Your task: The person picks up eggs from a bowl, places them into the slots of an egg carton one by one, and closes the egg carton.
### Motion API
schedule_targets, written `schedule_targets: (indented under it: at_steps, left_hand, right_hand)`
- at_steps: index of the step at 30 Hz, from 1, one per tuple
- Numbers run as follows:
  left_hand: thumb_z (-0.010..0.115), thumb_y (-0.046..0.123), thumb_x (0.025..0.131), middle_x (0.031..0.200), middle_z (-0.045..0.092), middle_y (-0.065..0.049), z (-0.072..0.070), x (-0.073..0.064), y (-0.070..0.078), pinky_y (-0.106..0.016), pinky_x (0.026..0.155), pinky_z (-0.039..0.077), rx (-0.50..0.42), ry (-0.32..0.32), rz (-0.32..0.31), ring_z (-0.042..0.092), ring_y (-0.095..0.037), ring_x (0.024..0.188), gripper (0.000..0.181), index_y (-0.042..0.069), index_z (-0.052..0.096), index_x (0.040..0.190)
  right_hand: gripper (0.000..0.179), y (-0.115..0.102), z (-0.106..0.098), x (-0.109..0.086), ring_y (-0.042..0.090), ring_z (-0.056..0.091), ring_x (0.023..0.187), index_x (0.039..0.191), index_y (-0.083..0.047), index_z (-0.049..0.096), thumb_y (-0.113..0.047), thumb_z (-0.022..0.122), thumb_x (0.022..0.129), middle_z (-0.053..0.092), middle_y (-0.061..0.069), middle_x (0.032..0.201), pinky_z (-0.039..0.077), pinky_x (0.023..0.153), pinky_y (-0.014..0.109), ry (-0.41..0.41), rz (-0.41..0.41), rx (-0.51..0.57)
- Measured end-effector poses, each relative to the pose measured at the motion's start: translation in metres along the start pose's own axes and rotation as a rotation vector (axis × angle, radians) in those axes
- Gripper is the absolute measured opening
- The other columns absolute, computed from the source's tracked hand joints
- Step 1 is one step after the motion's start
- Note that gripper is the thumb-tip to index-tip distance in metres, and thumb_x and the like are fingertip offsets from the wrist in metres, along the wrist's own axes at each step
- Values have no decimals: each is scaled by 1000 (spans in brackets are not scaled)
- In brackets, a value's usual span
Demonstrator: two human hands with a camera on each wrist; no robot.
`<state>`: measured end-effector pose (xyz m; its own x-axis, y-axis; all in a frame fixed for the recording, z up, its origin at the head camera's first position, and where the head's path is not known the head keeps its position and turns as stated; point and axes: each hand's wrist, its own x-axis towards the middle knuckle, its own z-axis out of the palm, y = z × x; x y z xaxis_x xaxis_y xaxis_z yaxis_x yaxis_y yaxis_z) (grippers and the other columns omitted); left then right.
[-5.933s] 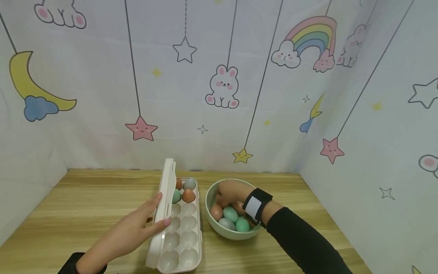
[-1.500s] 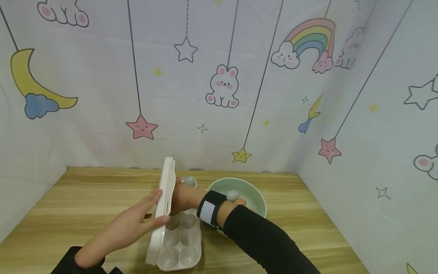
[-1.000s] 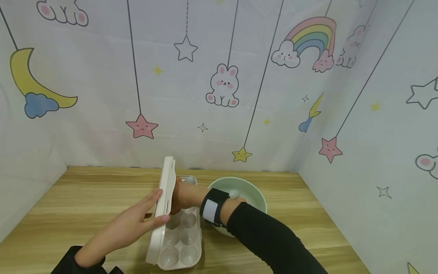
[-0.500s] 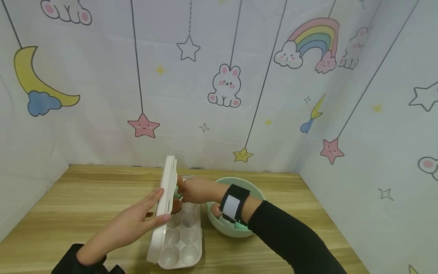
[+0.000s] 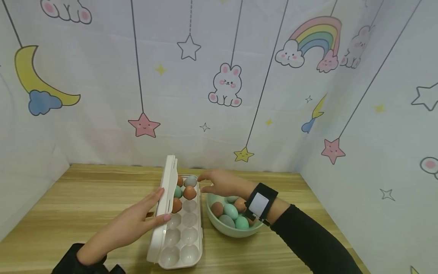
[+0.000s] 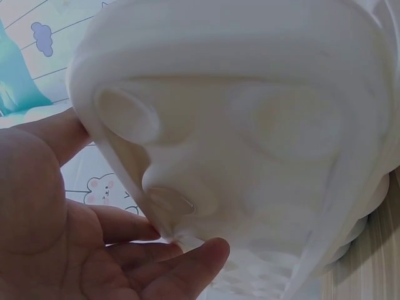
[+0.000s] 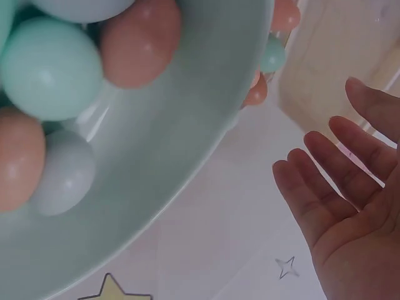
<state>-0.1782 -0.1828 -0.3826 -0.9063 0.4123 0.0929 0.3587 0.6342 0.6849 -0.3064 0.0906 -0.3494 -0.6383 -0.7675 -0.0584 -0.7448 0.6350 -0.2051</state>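
A white plastic egg carton (image 5: 189, 236) lies lengthwise on the table, its lid (image 5: 166, 198) raised on the left side. My left hand (image 5: 131, 224) holds that lid by its edges, thumb at the near side; in the left wrist view the fingers (image 6: 187, 269) touch the lid's rim. Several eggs fill the carton's far end, among them a grey egg (image 5: 190, 181), an orange-brown egg (image 5: 189, 193) and a brown egg (image 5: 176, 205). With fingers extended and nothing held, my right hand (image 5: 227, 183) hovers between carton and bowl. The green bowl (image 5: 224, 229) holds several brown, green and grey eggs.
A wood-grain table (image 5: 102, 190) carries everything. Behind and to the right hangs a white cloth (image 5: 191, 144) printed with stars and rabbits. The bowl stands close to the carton's right side.
Since 5.9 s ago a brown egg has appeared in the carton's third row, left side. Over the last half second my right hand has left the carton, moving right. My left hand stays put.
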Motion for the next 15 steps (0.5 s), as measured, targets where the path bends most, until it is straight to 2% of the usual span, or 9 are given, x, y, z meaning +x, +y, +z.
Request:
schedule_targets:
  at_steps: [6, 11, 15]
  left_hand:
    - [53, 58, 90, 156, 17, -21, 1, 0, 1, -50, 89, 52, 10, 3, 8, 44, -35, 123, 87, 7, 18, 151]
    - [53, 58, 90, 156, 17, -21, 1, -1, 1, -50, 90, 52, 17, 11, 12, 46, -34, 122, 87, 6, 19, 151]
    - [53, 58, 90, 156, 16, -20, 1, -2, 0, -50, 89, 53, 18, 13, 5, 47, -34, 120, 87, 6, 19, 151]
  right_hand:
    - [41, 19, 1, -25, 14, 48, 119, 131, -12, 55, -33, 58, 95, 58, 3, 131, 45, 101, 38, 38, 47, 43]
    - [42, 35, 2, -42, 23, 51, 117, 130, -8, 55, -29, 60, 94, 59, 10, 130, 46, 99, 43, 57, 90, 97]
    - [42, 46, 3, -51, 25, 54, 113, 128, -6, 56, -29, 62, 93, 61, 11, 126, 48, 96, 44, 49, 141, 86]
